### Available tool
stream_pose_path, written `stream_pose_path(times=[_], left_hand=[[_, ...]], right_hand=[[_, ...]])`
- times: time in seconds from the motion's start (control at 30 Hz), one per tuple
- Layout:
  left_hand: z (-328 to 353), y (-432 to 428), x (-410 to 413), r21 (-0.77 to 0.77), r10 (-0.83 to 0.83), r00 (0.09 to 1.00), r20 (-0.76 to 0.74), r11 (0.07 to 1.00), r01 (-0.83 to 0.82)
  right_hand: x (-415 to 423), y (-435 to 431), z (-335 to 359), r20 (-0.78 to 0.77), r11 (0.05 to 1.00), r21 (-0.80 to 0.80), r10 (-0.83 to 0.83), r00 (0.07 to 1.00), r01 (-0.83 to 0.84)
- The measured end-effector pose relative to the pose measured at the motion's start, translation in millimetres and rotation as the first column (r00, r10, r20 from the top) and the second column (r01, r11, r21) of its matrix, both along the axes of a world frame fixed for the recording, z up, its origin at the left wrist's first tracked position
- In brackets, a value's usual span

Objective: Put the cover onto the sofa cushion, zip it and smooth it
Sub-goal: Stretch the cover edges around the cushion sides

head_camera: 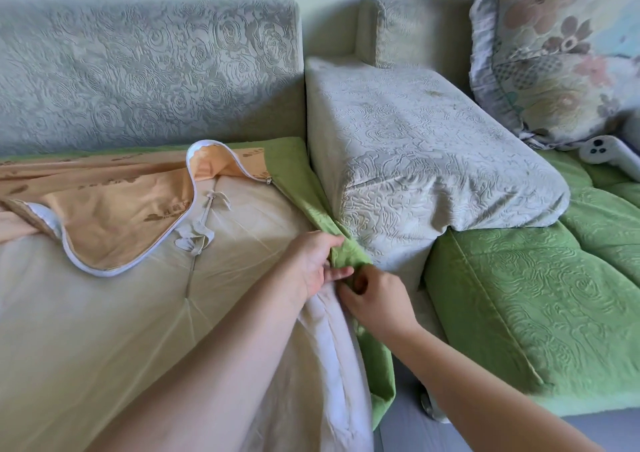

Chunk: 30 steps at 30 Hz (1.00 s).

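Observation:
A large cream sofa cushion (104, 313) lies across the left seat, with tied fabric straps (197, 237) on its top. The green cover (298, 174) wraps its right side. The cover's peach lining (114, 205) with a white zip edge is folded back at the upper left, and a zip pull (268, 180) shows near the back. My left hand (311, 261) pinches the green cover's edge at the cushion's right side. My right hand (374, 299) grips the same edge just below it, fingers curled into the fabric.
A grey-white armrest block (415, 146) stands right beside my hands. A green seat cushion (519, 295) lies to the right, with a floral pillow (561, 53) and a white controller (602, 150) behind it. The grey backrest (138, 70) runs along the back.

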<state>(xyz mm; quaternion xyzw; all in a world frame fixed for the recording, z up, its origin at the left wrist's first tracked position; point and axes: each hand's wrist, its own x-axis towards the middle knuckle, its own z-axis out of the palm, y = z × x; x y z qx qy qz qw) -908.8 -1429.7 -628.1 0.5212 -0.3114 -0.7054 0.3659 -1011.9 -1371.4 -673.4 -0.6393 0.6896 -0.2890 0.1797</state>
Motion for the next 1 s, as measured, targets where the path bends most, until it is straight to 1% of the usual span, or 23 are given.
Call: stream_pose_path(times=[0.07,0.17,0.27,0.3,0.33,0.37,0.4,0.43,0.47,0.5,0.53,0.57,0.6,0.63,0.67,0.7,0.77,0.83,0.93,1.0], left_hand=[[-1,1,1,0.014,0.040,0.995,-0.096,0.999,-0.038],[0,4,7,0.020,0.063,0.970,-0.233,0.998,-0.060],[-1,5,4,-0.024,0.093,0.969,-0.229,0.995,-0.101],[-1,4,2,-0.039,0.105,0.971,-0.213,0.992,-0.116],[0,3,0,-0.054,0.104,0.976,-0.192,0.992,-0.116],[1,4,-1,-0.066,0.096,0.981,-0.168,0.992,-0.108],[2,3,-3,-0.075,0.084,0.987,-0.138,0.993,-0.095],[3,4,-3,-0.087,0.069,0.993,-0.099,0.993,-0.078],[3,4,-3,-0.101,0.059,0.997,-0.048,0.993,-0.064],[3,7,-2,-0.127,0.045,0.999,0.008,0.991,-0.043],[1,7,-1,-0.176,0.043,0.996,0.078,0.984,-0.028],[-4,6,0,-0.252,0.044,0.983,0.177,0.968,0.002],[-8,10,3,-0.340,0.045,0.949,0.311,0.938,0.066],[-10,12,7,-0.407,0.053,0.906,0.420,0.903,0.136],[-11,15,10,-0.440,0.054,0.876,0.478,0.879,0.186],[-12,18,14,-0.468,0.054,0.866,0.497,0.857,0.215],[-16,19,23,-0.506,0.039,0.874,0.484,0.828,0.243],[-17,20,26,-0.508,0.000,0.888,0.459,0.821,0.262],[-18,20,24,-0.515,0.009,0.862,0.507,0.805,0.295],[-14,27,24,-0.537,0.007,0.814,0.581,0.755,0.377]], right_hand=[[5,-13,4,-0.027,0.998,0.011,-0.062,0.998,0.063],[12,-21,6,-0.050,0.997,-0.028,-0.078,0.996,0.076],[22,-20,6,-0.007,0.992,-0.063,-0.108,0.994,0.107],[25,-21,5,0.036,0.991,-0.059,-0.119,0.992,0.121],[26,-24,3,0.119,0.988,-0.035,-0.146,0.982,0.151],[26,-27,2,0.250,0.982,0.019,-0.188,0.950,0.190],[25,-29,2,0.427,0.972,0.092,-0.235,0.873,0.216],[24,-29,3,0.600,0.959,0.167,-0.282,0.749,0.228],[23,-29,4,0.718,0.942,0.247,-0.334,0.611,0.225],[21,-26,5,0.781,0.926,0.317,-0.378,0.497,0.205],[19,-26,4,0.809,0.915,0.365,-0.402,0.428,0.169],[18,-27,4,0.820,0.913,0.390,-0.404,0.406,0.121],[18,-24,7,0.820,0.915,0.399,-0.386,0.423,0.063],[19,-21,9,0.808,0.915,0.402,-0.366,0.461,0.022],[20,-15,10,0.794,0.917,0.400,-0.346,0.500,0.001],[20,-7,11,0.787,0.917,0.398,-0.332,0.520,-0.016],[18,8,8,0.804,0.923,0.378,-0.290,0.519,-0.071],[16,16,7,0.802,0.932,0.346,-0.234,0.549,-0.109],[18,12,11,0.730,0.945,0.323,-0.217,0.648,-0.047],[18,12,13,0.673,0.957,0.291,-0.204,0.710,0.000]])
